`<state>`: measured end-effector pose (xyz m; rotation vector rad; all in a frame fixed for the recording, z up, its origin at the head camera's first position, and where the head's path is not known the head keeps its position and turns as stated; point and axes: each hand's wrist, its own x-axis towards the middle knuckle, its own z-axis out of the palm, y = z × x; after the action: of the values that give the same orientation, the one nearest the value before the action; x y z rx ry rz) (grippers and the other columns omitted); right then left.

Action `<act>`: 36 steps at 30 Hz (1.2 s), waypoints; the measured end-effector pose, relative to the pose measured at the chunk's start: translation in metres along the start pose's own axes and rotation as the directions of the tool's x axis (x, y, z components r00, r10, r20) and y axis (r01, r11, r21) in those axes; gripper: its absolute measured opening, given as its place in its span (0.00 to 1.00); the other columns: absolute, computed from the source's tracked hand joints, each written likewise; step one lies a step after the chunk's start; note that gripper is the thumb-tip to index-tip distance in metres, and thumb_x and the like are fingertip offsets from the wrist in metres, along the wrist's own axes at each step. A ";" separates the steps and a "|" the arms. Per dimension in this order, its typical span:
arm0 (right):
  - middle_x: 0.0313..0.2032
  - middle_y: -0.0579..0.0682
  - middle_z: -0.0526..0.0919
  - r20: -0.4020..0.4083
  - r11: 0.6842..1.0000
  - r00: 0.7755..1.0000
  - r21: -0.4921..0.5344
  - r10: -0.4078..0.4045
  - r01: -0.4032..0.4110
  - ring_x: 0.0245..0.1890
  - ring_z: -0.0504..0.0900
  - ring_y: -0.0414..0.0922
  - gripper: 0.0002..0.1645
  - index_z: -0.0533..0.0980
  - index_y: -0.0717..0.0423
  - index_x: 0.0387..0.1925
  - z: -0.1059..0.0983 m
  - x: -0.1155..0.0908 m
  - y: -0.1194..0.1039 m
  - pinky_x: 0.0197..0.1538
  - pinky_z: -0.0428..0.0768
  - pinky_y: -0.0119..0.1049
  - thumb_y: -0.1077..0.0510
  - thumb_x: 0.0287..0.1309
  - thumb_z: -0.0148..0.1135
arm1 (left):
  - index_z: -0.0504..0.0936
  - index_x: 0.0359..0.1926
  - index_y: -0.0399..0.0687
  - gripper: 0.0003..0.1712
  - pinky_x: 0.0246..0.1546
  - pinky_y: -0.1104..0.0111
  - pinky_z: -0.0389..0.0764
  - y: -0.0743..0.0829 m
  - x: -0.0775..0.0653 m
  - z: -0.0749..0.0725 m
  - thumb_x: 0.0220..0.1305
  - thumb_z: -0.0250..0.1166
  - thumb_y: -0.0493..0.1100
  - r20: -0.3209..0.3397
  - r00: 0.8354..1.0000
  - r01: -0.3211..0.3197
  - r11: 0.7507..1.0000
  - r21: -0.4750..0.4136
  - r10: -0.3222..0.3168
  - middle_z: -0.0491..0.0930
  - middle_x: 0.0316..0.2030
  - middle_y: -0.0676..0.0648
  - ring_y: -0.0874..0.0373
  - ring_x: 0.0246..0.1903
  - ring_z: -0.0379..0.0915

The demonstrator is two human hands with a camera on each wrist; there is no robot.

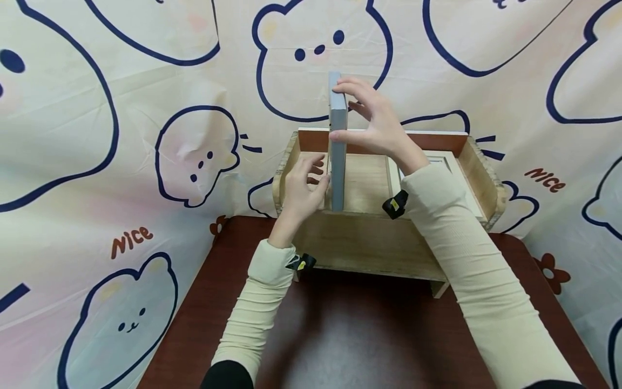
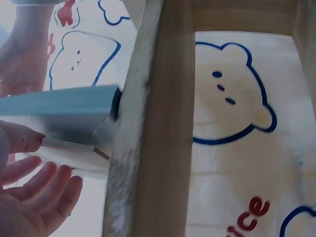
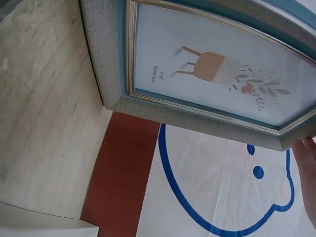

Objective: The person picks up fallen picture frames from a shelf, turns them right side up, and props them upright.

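Observation:
A blue-grey picture frame [image 1: 338, 156] stands on edge on a wooden shelf unit [image 1: 366, 178]. In the right wrist view, the picture frame [image 3: 212, 118] shows a chair-and-plant print behind its pane. My right hand [image 1: 381, 119] grips its upper part, thumb on the near edge and fingers over the top. Low on the other side, my left hand [image 1: 303, 189] has its thumb near the frame and its fingers loosely bent. In the left wrist view, that thumb touches a thin whitish piece [image 2: 74, 150] under the frame; what the piece belongs to is unclear.
A white frame [image 1: 461, 178] lies flat at the shelf's right end, partly behind my right forearm. Raised wooden sides [image 1: 486, 178] bound the shelf. The unit stands on a dark red-brown table [image 1: 369, 335] against a bear-printed cloth [image 1: 194, 162].

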<state>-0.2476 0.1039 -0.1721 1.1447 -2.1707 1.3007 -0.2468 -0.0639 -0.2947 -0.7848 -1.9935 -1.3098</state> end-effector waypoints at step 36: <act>0.63 0.52 0.61 0.333 0.958 0.942 -0.281 0.035 0.064 0.59 0.60 0.46 0.41 0.69 0.56 0.58 0.004 0.044 0.014 0.60 0.65 0.40 0.51 0.39 0.72 | 0.77 0.49 0.31 0.17 0.37 0.62 0.80 -0.010 0.003 -0.041 0.58 0.55 0.26 0.180 0.977 0.075 0.976 0.206 -0.113 0.78 0.38 0.37 0.48 0.39 0.77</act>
<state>-0.2848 0.0839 -0.1535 1.3313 -2.4818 0.7861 -0.2494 -0.1055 -0.2848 -0.7513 -2.2976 -1.1000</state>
